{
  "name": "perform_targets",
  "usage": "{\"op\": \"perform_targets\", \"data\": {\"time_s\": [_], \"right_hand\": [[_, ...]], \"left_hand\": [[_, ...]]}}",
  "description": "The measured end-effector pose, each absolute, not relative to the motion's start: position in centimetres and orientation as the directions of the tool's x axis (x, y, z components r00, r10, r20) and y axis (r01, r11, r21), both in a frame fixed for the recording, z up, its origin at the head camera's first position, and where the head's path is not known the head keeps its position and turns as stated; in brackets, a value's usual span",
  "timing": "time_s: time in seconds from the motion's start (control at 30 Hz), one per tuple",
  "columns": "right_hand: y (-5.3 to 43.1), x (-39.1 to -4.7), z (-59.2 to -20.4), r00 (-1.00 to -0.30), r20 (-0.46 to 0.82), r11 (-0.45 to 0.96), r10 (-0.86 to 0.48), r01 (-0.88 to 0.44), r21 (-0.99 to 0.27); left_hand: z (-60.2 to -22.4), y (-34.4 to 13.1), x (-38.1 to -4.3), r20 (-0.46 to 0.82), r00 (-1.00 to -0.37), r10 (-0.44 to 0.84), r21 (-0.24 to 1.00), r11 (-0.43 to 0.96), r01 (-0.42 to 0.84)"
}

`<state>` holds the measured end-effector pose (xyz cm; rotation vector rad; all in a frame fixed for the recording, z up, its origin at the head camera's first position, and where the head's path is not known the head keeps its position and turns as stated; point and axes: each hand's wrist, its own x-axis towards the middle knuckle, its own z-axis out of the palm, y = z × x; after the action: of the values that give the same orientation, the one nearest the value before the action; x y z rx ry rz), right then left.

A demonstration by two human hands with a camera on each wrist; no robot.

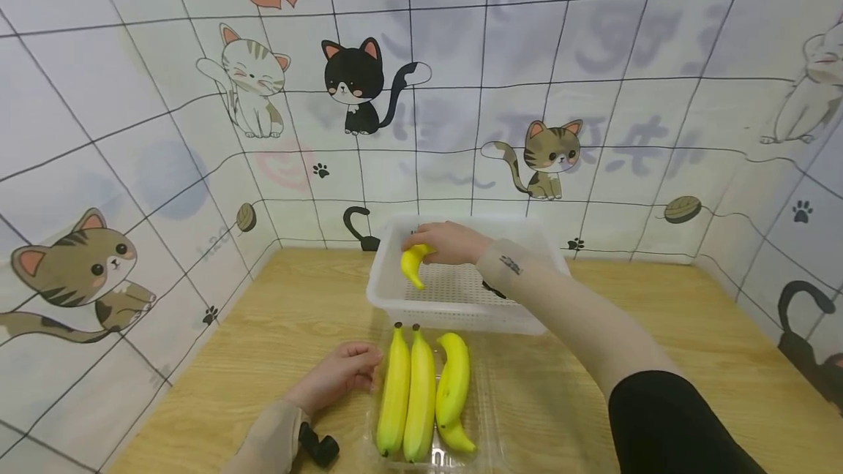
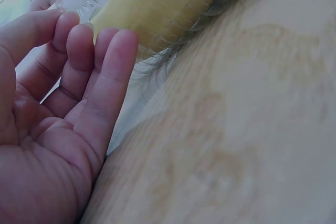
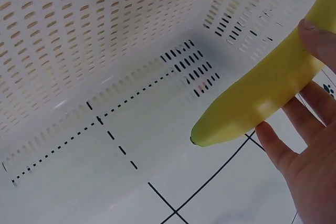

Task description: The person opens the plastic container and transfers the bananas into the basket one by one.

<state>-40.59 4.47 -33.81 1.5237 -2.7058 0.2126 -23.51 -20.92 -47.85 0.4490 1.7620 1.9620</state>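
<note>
My right hand grips a yellow banana inside the white perforated plastic basket. In the right wrist view the thumb lies on one side of that banana and the fingers on the other, its free tip pointing down over the basket floor. My left hand is at the left edge of a clear plastic tray. Seen from the left wrist, thumb and forefinger pinch the tray's thin rim. Two straight bananas stand side by side in the tray, with a curved banana overlapping another beneath it.
The wooden table carries the tray in front and the basket behind it. Walls with a cat-print covering rise behind and on both sides. A black curved piece sits by my left wrist.
</note>
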Motion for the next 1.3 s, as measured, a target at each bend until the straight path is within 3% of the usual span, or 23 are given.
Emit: {"op": "perform_targets", "data": {"time_s": [1.3], "right_hand": [[2.1, -44.1, -37.6, -0.604, -0.029, 0.605, -0.796, -0.796, -0.020]], "left_hand": [[-48.1, -21.0, -23.7, -0.032, -0.831, 0.555, 0.992, -0.081, -0.092]]}}
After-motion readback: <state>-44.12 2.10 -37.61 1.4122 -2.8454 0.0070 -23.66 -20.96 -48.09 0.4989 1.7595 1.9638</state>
